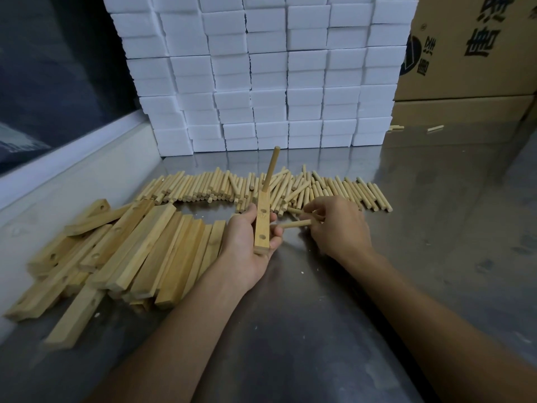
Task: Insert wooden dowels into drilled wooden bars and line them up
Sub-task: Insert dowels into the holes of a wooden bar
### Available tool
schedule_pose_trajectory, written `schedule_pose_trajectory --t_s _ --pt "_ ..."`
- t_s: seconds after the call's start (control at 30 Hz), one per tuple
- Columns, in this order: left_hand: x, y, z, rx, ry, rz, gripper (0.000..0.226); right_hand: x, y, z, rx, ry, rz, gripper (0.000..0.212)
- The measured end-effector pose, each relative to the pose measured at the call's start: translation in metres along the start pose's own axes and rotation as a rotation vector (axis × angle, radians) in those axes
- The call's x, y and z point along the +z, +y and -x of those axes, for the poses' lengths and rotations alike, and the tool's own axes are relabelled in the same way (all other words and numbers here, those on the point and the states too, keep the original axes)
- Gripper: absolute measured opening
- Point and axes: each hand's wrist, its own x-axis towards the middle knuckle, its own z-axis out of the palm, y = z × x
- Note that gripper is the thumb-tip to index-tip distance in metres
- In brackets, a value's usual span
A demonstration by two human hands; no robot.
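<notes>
- Left hand (250, 237) wrapped round one drilled bar (262, 225), held on end just above the worktop (436, 228), drilled face turned up toward the camera.
- One dowel (270, 170) already seated in the far hole, standing up and away from the bar.
- Two more holes visible on the bar's face, one near the middle, one at the near end; both empty.
- Right hand (340, 225) pinching a second dowel (293, 224) by its far end, lying roughly level, free tip just beside the bar's right edge, between the two open holes; possibly another dowel under the fingers, too hidden to tell.
- Probably the step in hand: seating this second dowel. Best done by squaring the tip to the chosen hole first, then pushing straight along the dowel's own line, with a slight twist if it binds.
- Worth keeping the left-hand grip low and clear of the open holes, thumb and fingers on the bar's edges, not over the face.
- Worth matching the seated dowel's lean, so both stand parallel for lining up afterwards.
- Risk, as a judgement: a skewed entry jamming or chipping the hole's rim.
- Counts: one bar in hand; a loose heap of bars (130, 251) to the left, somewhere over a dozen, overlapping too much for an exact count.
- Loose dowels (203, 187) spread in a band behind the hands, many dozens, too many to count; two or three strays far right near the cardboard boxes (470, 53).
- White foam blocks (261, 71) stacked behind, several dozen faces showing.
</notes>
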Motion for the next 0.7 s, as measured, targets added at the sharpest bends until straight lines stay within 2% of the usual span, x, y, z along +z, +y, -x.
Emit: schedule_pose_trajectory --t_s 0.13,0.27,0.37,0.47,0.57,0.7 --pt "-0.001 0.000 -0.001 0.006 -0.008 0.009 0.028 0.001 0.003 -0.004 -0.054 0.114 -0.145 0.007" --pt "-0.002 0.000 -0.002 0.012 -0.023 0.020 0.027 -0.007 0.004 -0.005 -0.017 0.188 -0.489 0.008" --pt "-0.002 -0.001 -0.004 0.019 -0.025 0.017 0.029 -0.012 0.002 -0.004 0.062 0.119 -0.720 0.010" --pt "-0.002 -0.001 -0.005 0.032 -0.048 -0.001 0.036 -0.017 -0.003 -0.001 0.091 -0.025 -0.878 0.014" --pt "-0.001 -0.001 -0.004 0.045 -0.060 -0.008 0.033 -0.022 -0.005 0.002 0.094 -0.152 -0.938 0.017" --pt "-0.003 -0.001 -0.003 0.031 -0.058 0.038 0.022 -0.026 -0.005 0.002 0.185 -0.160 -0.986 0.011"
